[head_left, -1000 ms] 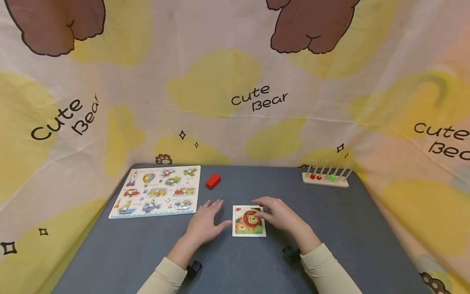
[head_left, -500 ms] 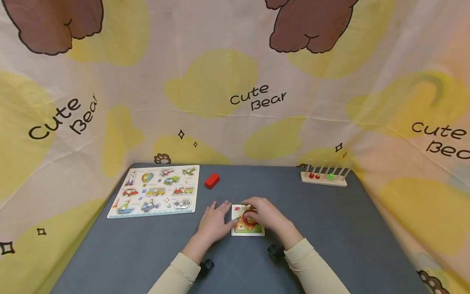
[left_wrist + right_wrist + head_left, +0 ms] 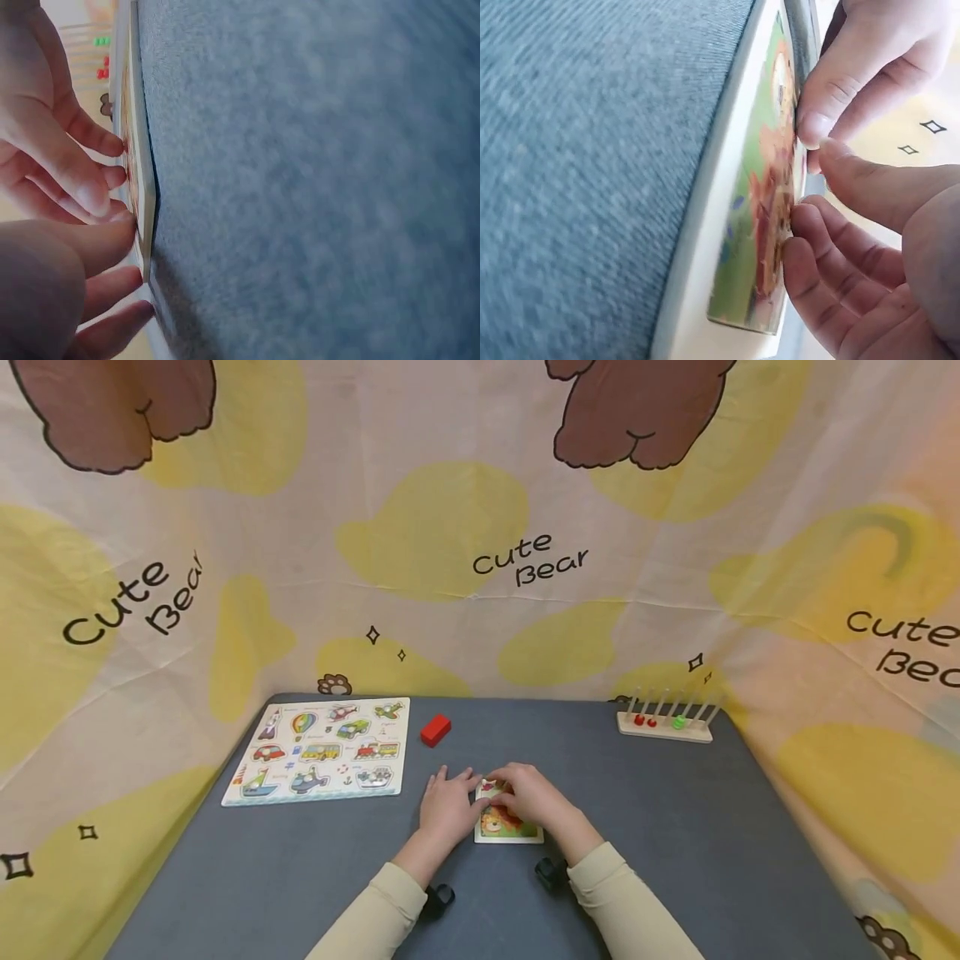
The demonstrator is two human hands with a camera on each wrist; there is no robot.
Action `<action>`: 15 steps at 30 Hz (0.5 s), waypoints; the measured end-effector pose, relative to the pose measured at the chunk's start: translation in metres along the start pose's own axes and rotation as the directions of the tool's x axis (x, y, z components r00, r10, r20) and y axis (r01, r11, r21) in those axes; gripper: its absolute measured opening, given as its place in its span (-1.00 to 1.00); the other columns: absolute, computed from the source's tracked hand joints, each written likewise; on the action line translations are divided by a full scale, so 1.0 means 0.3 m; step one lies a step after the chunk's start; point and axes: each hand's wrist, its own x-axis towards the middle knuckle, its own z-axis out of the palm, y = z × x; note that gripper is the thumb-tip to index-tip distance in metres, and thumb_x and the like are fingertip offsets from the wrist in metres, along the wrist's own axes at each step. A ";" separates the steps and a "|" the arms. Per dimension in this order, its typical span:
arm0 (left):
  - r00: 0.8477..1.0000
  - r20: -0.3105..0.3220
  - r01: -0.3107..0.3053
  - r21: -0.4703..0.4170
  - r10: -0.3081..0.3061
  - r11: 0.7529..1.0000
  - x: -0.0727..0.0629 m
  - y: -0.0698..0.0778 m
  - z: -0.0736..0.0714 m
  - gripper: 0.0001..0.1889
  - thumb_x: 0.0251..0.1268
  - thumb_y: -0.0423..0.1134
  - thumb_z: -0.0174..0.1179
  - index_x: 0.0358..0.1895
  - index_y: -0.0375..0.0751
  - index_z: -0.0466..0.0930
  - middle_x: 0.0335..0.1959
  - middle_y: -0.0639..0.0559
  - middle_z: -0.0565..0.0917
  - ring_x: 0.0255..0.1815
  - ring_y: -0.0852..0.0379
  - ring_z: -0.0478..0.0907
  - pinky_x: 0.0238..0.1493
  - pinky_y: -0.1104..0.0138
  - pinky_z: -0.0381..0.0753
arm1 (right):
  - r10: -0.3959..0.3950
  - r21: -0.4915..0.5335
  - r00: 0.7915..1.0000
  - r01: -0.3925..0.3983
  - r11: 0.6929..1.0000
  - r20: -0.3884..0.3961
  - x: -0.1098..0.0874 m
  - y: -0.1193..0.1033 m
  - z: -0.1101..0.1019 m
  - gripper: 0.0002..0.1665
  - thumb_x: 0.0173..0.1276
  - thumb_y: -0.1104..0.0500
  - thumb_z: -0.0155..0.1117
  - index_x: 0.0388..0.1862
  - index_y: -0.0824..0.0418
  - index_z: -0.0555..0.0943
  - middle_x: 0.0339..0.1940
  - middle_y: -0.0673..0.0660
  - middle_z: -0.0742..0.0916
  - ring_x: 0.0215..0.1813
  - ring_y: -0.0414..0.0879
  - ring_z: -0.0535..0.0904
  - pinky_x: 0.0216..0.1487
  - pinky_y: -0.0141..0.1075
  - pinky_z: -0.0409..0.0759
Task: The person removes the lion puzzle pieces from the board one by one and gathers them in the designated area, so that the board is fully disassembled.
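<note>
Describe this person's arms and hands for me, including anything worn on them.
The left sleeve and right sleeve are long, plain and cream-coloured, each ending in a cuff near the wrist. The left wrist device and right wrist device are small, black and blocky; no markings are legible on them. The left hand and right hand wear no gloves.

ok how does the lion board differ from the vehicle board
The lion board is smaller than the vehicle board. The lion board shows animals; the vehicle board shows vehicles. The right hand touches the lion board, but neither hand touches the vehicle board. Both are four-sided, picture side up.
</note>
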 end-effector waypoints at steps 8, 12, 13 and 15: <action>0.997 0.044 0.064 0.008 -0.065 0.998 0.001 0.000 0.001 -0.45 0.25 0.10 0.36 0.30 0.07 0.62 0.38 -0.01 0.56 0.55 -0.29 0.23 0.45 -0.22 0.25 | 0.011 -0.031 1.000 -0.011 0.999 -0.021 0.019 0.003 0.026 -0.70 0.39 0.17 0.38 0.08 0.17 0.74 -0.19 0.05 0.69 -0.22 -0.14 0.55 -0.13 -0.25 0.62; 0.996 0.065 0.067 0.019 -0.068 0.998 0.006 0.007 -0.006 -0.44 0.23 0.10 0.36 0.30 0.07 0.62 0.38 0.00 0.55 0.55 -0.29 0.22 0.45 -0.22 0.26 | 0.024 -0.069 0.999 -0.026 0.997 -0.032 0.017 0.007 0.027 -0.77 0.39 0.19 0.38 0.00 0.15 0.77 -0.21 0.05 0.66 -0.27 -0.16 0.50 -0.21 -0.31 0.57; 0.995 0.070 0.067 0.024 -0.068 0.997 0.008 0.008 -0.007 -0.44 0.23 0.11 0.36 0.30 0.07 0.62 0.39 0.01 0.55 0.55 -0.29 0.22 0.45 -0.21 0.26 | 0.025 -0.073 0.999 -0.028 0.997 -0.036 0.016 0.008 0.026 -0.77 0.39 0.20 0.38 -0.01 0.15 0.77 -0.23 0.05 0.66 -0.29 -0.15 0.49 -0.23 -0.31 0.56; 0.994 0.083 0.071 0.031 -0.074 0.997 0.010 0.011 -0.007 -0.43 0.22 0.11 0.37 0.30 0.08 0.62 0.39 0.01 0.55 0.56 -0.29 0.21 0.45 -0.21 0.26 | 0.025 -0.083 0.999 -0.029 0.996 -0.041 0.013 0.007 0.023 -0.79 0.38 0.21 0.38 -0.02 0.16 0.76 -0.25 0.05 0.65 -0.31 -0.15 0.49 -0.24 -0.31 0.57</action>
